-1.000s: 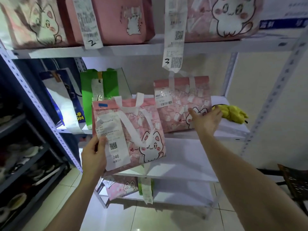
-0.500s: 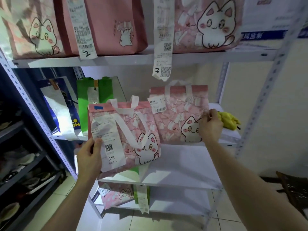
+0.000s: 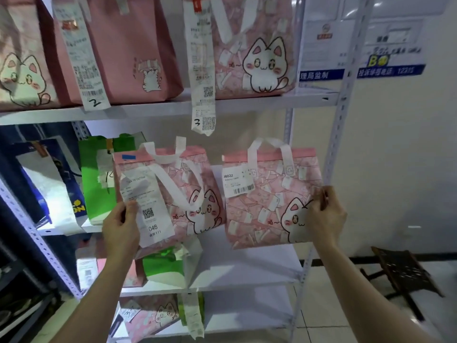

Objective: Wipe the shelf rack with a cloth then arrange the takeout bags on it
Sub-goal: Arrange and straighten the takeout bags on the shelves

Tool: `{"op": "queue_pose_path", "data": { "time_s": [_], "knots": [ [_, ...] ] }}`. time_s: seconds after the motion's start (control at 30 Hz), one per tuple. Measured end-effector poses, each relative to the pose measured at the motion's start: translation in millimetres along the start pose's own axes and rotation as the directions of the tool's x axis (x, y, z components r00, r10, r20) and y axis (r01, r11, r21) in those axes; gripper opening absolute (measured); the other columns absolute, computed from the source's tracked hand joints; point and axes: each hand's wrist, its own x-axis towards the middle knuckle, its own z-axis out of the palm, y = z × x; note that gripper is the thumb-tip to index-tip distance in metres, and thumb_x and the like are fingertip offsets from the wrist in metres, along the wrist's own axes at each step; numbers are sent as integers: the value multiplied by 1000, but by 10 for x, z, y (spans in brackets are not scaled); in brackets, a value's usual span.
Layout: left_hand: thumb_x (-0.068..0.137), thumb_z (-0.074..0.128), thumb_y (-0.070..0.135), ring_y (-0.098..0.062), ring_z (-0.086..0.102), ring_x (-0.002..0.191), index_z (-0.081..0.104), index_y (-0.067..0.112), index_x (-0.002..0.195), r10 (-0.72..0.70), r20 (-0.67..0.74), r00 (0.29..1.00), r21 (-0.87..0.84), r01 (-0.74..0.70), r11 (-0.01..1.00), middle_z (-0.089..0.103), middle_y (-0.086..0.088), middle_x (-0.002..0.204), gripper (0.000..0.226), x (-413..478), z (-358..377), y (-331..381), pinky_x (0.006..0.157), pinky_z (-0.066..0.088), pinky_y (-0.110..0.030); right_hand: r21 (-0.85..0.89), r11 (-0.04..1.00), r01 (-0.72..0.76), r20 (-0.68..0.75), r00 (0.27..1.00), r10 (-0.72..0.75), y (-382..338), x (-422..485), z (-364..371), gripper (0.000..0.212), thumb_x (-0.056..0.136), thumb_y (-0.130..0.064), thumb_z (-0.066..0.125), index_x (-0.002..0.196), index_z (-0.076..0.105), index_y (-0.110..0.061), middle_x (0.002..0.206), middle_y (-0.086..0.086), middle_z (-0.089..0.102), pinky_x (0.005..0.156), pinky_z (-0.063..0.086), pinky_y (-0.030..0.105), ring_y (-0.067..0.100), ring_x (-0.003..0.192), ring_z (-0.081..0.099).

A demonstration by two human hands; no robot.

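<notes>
left hand [image 3: 120, 227] gripping pink bag [image 3: 173, 191]

Left hand [image 3: 121, 226] on the 046 pink bag [image 3: 188, 189], right hand [image 3: 326, 219] on the J8022 pink bag [image 3: 267, 206]

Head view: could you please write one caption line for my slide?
Before the white shelf rack, the left hand holds the 046 bag and the right hand holds the J8022 bag.
</notes>
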Motion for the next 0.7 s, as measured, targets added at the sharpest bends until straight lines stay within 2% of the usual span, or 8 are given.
{"op": "queue_pose_path", "data": {
  "time_s": [0.1,0.23,0.33,0.43,0.5,0.57,0.7],
  "knots": [
    [109,56,51,-31,73,85,71,27,100,39,42,998,47,-41,998,74,-4,94,30,88,157,-56,67,60,-46,6,1000,-14,1,1000,14,14,-67,-89,14,101,-19,53,88,56,-24,70,1,60,59,43,37,20,67,57],
    [111,56,43,-26,70,84,74,16,116,100,88,991,74,-107,992,74,-8,100,33,221,542,-38,61,51,-29,-33,999,-38,-54,998,36,57,-186,-158,14,101,-24,55,87,55,-23,71,1,61,60,43,36,24,70,58],
    [111,54,44,-19,62,78,73,14,113,143,92,985,93,-152,984,71,-5,98,35,430,835,-11,60,42,-28,-15,999,-48,-92,995,47,53,-328,-243,17,102,-19,56,85,55,-21,71,0,59,59,41,33,22,69,55],
    [107,50,60,-19,65,80,73,25,112,144,117,983,181,-163,970,73,3,96,42,692,1047,-53,66,51,-34,-15,997,-80,-111,991,77,73,-527,-295,18,100,-12,56,84,56,-21,72,1,60,58,41,33,19,68,54],
    [108,55,54,-20,68,81,75,28,108,128,246,961,306,-202,931,75,5,93,33,761,1119,-161,66,48,-31,-30,996,-90,-131,988,85,95,-675,-297,19,98,-9,56,83,56,-21,72,0,60,58,40,32,18,69,55],
    [108,62,41,-24,69,83,79,25,110,99,352,931,397,-244,885,77,0,95,24,765,1123,-353,66,46,-31,-52,993,-103,-131,987,95,122,-838,-283,20,98,-9,57,83,55,-22,73,-1,60,60,44,36,20,71,57],
    [106,67,29,-29,76,90,80,12,115,76,385,920,369,-230,900,82,-10,108,23,706,935,-626,81,62,-42,-82,986,-144,-119,984,133,290,-1190,-250,19,98,-17,54,82,52,-25,75,1,59,64,55,52,30,74,59]
  ]
}}
